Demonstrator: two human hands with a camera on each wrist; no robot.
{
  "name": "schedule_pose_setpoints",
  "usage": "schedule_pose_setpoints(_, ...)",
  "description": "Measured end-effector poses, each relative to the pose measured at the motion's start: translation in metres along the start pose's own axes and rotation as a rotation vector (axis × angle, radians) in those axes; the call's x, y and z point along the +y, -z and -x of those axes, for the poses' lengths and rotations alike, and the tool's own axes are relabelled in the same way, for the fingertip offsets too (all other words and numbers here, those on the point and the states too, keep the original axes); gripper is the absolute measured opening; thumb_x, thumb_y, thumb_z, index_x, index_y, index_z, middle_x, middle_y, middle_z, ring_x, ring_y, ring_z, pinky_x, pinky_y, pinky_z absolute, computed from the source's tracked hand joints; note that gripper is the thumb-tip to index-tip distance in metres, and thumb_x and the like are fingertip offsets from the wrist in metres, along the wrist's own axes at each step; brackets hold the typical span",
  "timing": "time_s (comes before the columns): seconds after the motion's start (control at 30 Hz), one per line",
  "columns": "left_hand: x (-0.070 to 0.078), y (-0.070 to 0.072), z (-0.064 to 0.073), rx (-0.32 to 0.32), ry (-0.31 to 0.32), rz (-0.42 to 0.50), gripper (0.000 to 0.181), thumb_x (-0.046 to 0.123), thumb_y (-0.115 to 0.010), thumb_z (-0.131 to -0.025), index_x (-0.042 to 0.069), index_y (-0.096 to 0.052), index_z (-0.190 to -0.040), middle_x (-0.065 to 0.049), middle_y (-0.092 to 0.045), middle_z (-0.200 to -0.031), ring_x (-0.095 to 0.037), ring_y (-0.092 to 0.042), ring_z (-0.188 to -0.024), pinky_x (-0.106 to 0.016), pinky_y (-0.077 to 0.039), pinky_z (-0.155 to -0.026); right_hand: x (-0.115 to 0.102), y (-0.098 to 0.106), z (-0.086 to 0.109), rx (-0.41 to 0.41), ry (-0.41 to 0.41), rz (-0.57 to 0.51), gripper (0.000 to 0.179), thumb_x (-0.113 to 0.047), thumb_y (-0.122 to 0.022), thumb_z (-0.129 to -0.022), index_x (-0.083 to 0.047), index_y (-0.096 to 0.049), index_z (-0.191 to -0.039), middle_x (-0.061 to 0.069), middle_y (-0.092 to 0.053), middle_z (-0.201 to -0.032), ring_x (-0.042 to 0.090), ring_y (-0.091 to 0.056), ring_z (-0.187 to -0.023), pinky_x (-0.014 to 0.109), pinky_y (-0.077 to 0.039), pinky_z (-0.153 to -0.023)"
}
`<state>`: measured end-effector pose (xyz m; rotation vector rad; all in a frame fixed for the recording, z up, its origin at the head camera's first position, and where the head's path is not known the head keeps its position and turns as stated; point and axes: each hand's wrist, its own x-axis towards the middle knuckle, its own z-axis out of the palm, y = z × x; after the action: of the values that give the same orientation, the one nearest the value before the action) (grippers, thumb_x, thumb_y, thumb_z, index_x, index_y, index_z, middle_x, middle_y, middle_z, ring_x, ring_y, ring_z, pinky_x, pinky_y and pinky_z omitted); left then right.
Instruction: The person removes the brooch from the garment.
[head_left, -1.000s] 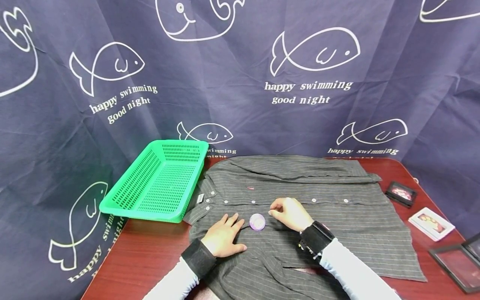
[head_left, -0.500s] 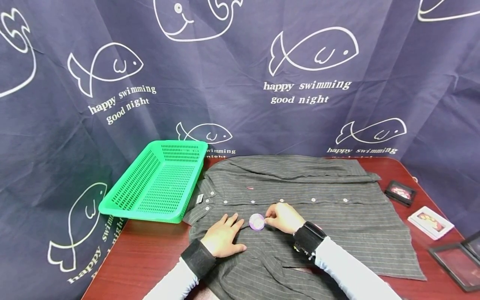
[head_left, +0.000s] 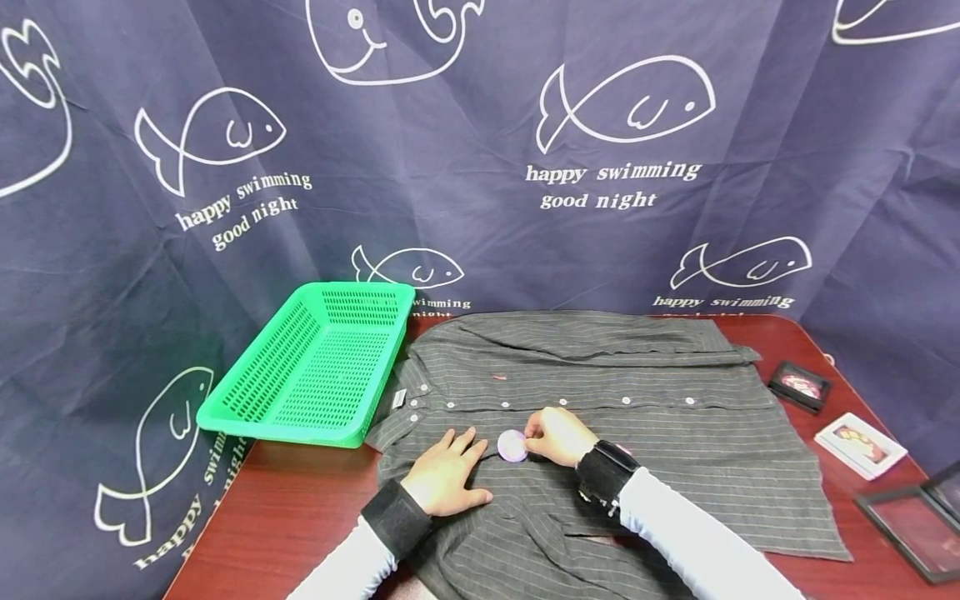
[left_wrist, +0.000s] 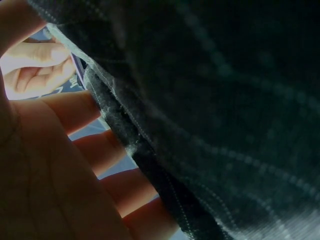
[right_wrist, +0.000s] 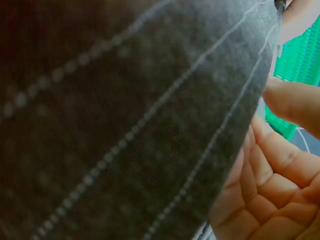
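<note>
A dark grey pinstriped button shirt (head_left: 660,433) lies spread out, its collar to the left. On its front lies a small round disc (head_left: 510,447) with a purple rim and pale middle. My right hand (head_left: 560,436) has curled fingers at the disc's right edge, thumb and forefinger pinching it. In the right wrist view cloth fills much of the picture, and the thumb (right_wrist: 295,105) stands apart from the curled fingers. My left hand (head_left: 446,475) rests flat on the shirt, left of the disc, fingers spread.
A green plastic basket (head_left: 322,367) stands at the left beside the collar. To the right of the shirt lie a black cassette-like item (head_left: 800,386), a white-framed picture (head_left: 860,446) and a dark-framed clear case (head_left: 918,533). A curtain (head_left: 480,183) hangs behind the red-brown table (head_left: 292,517).
My right hand has moved left and slightly down, from apart from the disc to its right edge. The left hand and disc stay put.
</note>
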<state>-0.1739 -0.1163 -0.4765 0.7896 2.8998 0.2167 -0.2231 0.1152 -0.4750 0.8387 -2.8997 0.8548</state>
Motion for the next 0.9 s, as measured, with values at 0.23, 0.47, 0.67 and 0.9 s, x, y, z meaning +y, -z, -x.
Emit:
schedule_pose_setpoints(0.23,0.001,0.000,0.000,0.003,-0.001,0.001,0.074,0.052,-0.069,-0.082,0.010,-0.053,-0.140,-0.016,-0.048,-0.147,-0.046,-0.046,-0.133,-0.051,-0.042,-0.107,-0.002,-0.002,-0.002,0.007,-0.012,0.025,0.009,-0.014,-0.076,-0.073,-0.010,-0.068,-0.071,-0.007,-0.060,-0.060,0.002,-0.044,-0.056,0.020,-0.037,-0.054)
schedule_pose_setpoints(0.47,0.002,0.000,-0.002,0.002,0.014,0.012,0.074,0.053,-0.069,-0.082,0.010,-0.053,-0.140,-0.016,-0.048,-0.148,-0.046,-0.046,-0.133,-0.051,-0.042,-0.107,-0.001,-0.003,-0.002,0.003,-0.026,0.021,0.012,-0.013,-0.078,-0.072,-0.010,-0.066,-0.071,-0.007,-0.060,-0.060,0.002,-0.045,-0.056,0.020,-0.038,-0.054)
schedule_pose_setpoints(0.67,0.004,-0.001,-0.008,0.070,0.001,0.015,0.071,0.049,-0.070,-0.082,0.006,-0.056,-0.136,-0.018,-0.053,-0.142,-0.043,-0.048,-0.132,-0.050,-0.043,-0.107,-0.001,-0.002,0.000,0.007,-0.031,0.010,0.015,-0.013,-0.078,-0.070,-0.010,-0.064,-0.071,-0.007,-0.057,-0.060,0.003,-0.044,-0.057,0.021,-0.037,-0.054)
schedule_pose_setpoints(0.9,0.009,0.001,-0.019,0.066,-0.025,0.004,0.071,0.048,-0.069,-0.083,0.006,-0.054,-0.138,-0.015,-0.052,-0.144,-0.040,-0.047,-0.135,-0.045,-0.039,-0.112,-0.002,-0.001,0.001,0.011,-0.022,0.000,0.016,-0.012,-0.078,-0.071,-0.009,-0.062,-0.071,-0.006,-0.057,-0.060,0.003,-0.044,-0.056,0.021,-0.037,-0.053)
